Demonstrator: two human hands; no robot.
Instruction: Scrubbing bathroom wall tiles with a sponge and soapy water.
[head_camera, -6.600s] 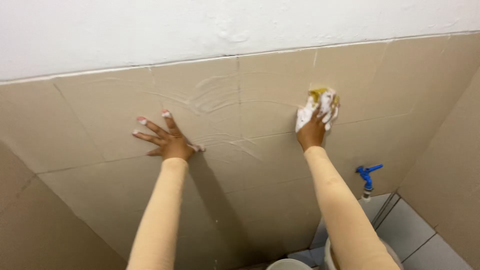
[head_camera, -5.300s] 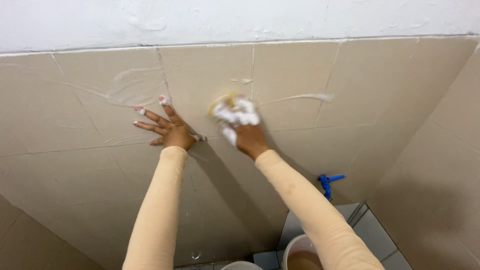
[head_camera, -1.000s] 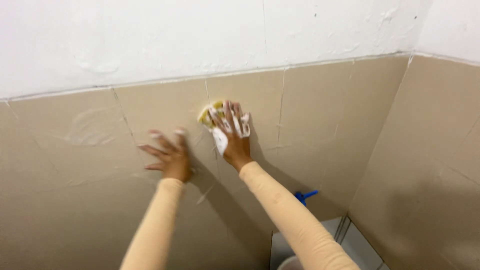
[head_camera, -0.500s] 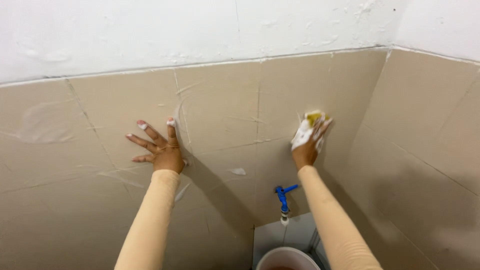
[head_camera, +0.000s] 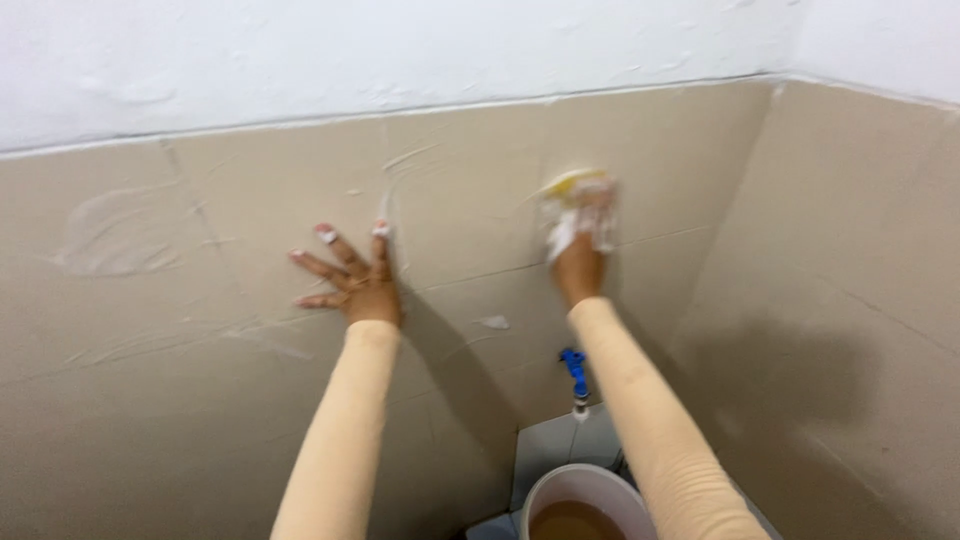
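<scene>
- 2 hands up on the beige tiled wall (head_camera: 470, 200), both arms in pale peach sleeves.
- Left hand (head_camera: 352, 280): flat vs. the tile, fingers spread wide, holding nothing; white foam on approx. 2 fingertips. Sat well left of the blue tap (head_camera: 574, 367) and higher.
- Right hand (head_camera: 580, 255): fingers curled over 1 yellow sponge (head_camera: 572, 190), pressing it to the tile; blurred, so exact finger count on it unclear. Foam over fingers and sponge.
- Sponge: above the tap, a bit right of straight up, near the tile's top edge and left of the room corner.
- 1 tap, blue, on the wall low down, between the 2 forearms, closer to the right one.
- 1 white bucket (head_camera: 545, 492) just below the tap, brownish water inside; right forearm crossed in front of its rim.
- Soap smears: 1 big patch (head_camera: 115, 235) far left of the tap, 1 small foam blob (head_camera: 493, 322) up-left of it, near.
- White painted wall (head_camera: 400, 50) above the tiles.
</scene>
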